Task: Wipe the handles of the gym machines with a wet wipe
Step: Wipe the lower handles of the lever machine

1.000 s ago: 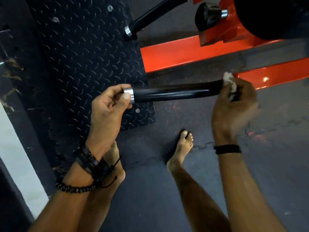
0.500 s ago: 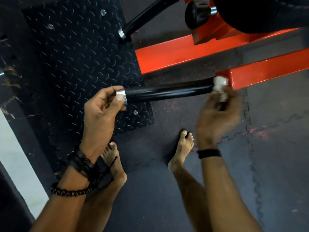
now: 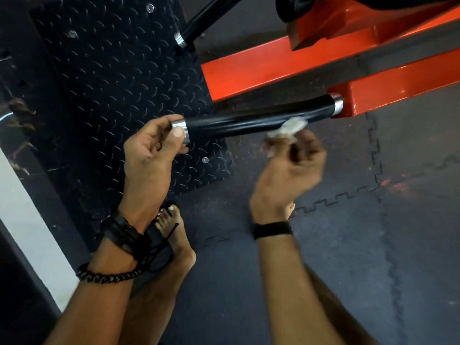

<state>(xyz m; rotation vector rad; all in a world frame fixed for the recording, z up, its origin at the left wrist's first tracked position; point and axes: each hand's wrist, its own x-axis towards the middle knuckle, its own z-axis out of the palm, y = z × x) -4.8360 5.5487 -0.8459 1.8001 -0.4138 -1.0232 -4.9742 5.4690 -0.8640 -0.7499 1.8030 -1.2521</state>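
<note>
While the left hand (image 3: 151, 148) pinches the chrome end cap (image 3: 180, 129) of the black handle (image 3: 258, 118) between thumb and fingers, the right hand (image 3: 291, 168) clenches a crumpled white wet wipe (image 3: 290, 129) and presses it against the underside of the handle, toward its 3 o'clock half. The right hand is blurred, so its finger positions are hard to read. The handle runs from about 9 o'clock to 3 o'clock, ending in a chrome collar (image 3: 338, 105) at the orange machine frame (image 3: 398, 88). A second black handle (image 3: 199, 23) sits at 12 o'clock above a black diamond-plate panel (image 3: 112, 78). Bare feet stand on the dark interlocking floor mat (image 3: 373, 245) at 6 o'clock.
</note>
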